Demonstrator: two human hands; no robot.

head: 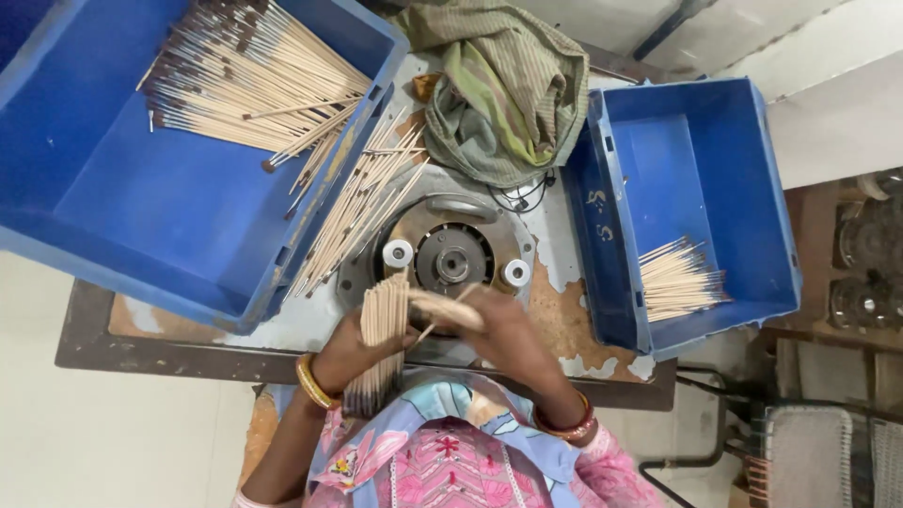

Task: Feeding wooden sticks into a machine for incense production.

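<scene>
Both hands (353, 348) curled around stick bundle (381, 329)

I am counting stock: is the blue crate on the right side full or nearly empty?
Nearly empty. The right blue crate holds only one small pile of sticks near its front corner; the remaining floor is bare blue.

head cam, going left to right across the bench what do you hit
large blue crate with tipped sticks → loose sticks on the bench → left hand holding a stick bundle → round metal machine → right hand → smaller blue crate with a small stick pile
</scene>
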